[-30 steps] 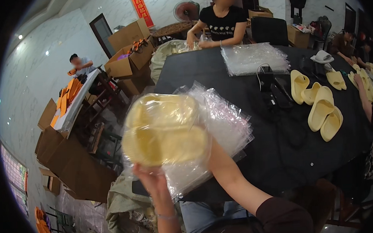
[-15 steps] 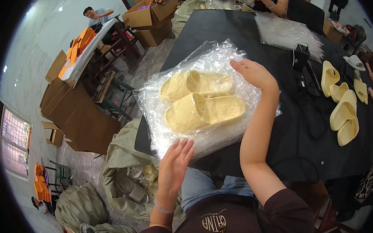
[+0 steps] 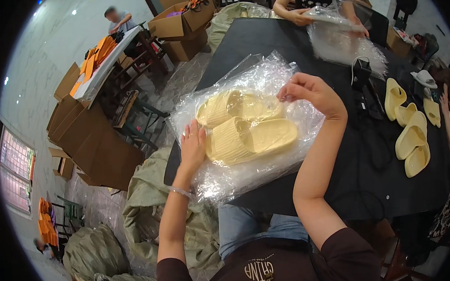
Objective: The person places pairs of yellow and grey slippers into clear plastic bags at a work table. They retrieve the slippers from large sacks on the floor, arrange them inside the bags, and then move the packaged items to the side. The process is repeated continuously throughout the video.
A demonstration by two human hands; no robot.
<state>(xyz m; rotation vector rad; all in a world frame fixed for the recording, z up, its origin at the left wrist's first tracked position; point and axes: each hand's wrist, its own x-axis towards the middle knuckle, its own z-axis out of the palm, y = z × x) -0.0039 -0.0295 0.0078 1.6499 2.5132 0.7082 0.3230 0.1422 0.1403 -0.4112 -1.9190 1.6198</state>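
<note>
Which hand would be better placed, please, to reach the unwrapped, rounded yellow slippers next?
Probably the right hand: it is nearer the unwrapped yellow slippers, while the left hand is at the left end of the plastic-wrapped yellow pair.

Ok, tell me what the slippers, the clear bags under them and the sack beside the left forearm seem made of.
Slippers: probably moulded foam or soft rubber; matte pale yellow, thick soles, ribbed straps.
Clear bags: likely thin plastic film; glossy, transparent, crinkled, with glints.
Sack: perhaps woven plastic or cloth; dull green, soft folds, weave not discernible.
</note>
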